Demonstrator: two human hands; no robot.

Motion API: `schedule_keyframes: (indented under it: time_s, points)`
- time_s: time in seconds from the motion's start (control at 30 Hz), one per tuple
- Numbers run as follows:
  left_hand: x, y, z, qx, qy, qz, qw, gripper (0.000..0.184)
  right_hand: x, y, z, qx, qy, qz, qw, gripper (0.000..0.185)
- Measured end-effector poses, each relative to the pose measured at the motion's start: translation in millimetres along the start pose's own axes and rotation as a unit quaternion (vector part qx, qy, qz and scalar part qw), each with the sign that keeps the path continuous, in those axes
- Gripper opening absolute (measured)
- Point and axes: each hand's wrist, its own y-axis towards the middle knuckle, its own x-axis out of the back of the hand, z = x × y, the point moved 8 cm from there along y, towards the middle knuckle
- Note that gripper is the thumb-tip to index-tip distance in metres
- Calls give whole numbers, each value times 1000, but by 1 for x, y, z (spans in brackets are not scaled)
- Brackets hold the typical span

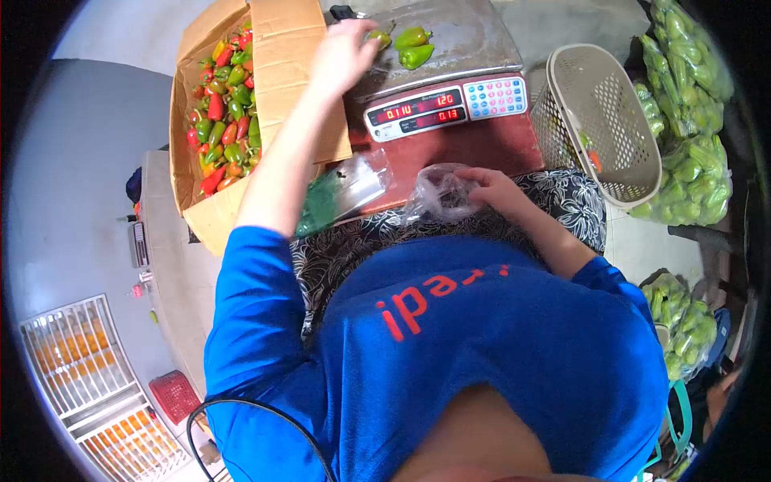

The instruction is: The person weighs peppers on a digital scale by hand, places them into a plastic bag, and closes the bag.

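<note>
My left hand is over the left edge of the scale's metal plate, its fingers closed at a green pepper. Two more green peppers lie on the plate just to the right. Below the plate, the scale's display shows lit red digits. My right hand pinches the edge of a clear plastic bag in front of the scale.
An open cardboard box of red and green peppers stands left. Flat plastic bags lie near it. At right are a beige basket and bagged green vegetables. A red crate is lower left.
</note>
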Motion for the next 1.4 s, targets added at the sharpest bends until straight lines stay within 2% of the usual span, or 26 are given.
schedule_keyframes:
  time_s: [0.17, 0.27, 0.37, 0.47, 0.57, 0.67, 0.9, 1.07, 1.2, 1.27, 1.4]
  points:
    - [-97, 37, 11, 78, 89, 132, 984, 44, 9, 2, -16, 12, -49, -11, 999, 57]
    - [-115, 43, 19, 123, 128, 163, 970, 49, 16, -3, -20, 0, -39, -12, 999, 57]
    - [-121, 45, 24, 166, 103, 216, 957, 49, 21, -8, -17, -7, -22, -10, 1000, 56]
    - [-129, 44, 28, 168, 119, 216, 955, 49, 19, -9, -17, -25, 44, 5, 999, 54]
    - [-129, 44, 29, 136, 83, 173, 972, 58, 18, -8, -18, -17, 4, 7, 1000, 53]
    - [-113, 43, 14, 75, 6, 77, 994, 50, 8, -8, -14, -10, 78, 20, 997, 53]
    - [-43, 23, -68, -45, -72, -49, 995, 47, 11, -4, -18, -23, 9, 11, 1000, 56]
    - [10, -5, -123, -75, -113, -54, 989, 46, 9, -5, -15, -33, 40, 3, 999, 51]
    - [42, -20, -149, -69, -221, -63, 971, 47, 11, -3, -20, -31, 18, -3, 999, 50]
    - [57, -26, -158, -83, -233, -73, 966, 47, 9, -6, -14, -36, 5, -3, 999, 50]
    - [78, -39, -173, -90, -245, -74, 962, 49, 12, -2, -18, -12, -23, 14, 1000, 56]
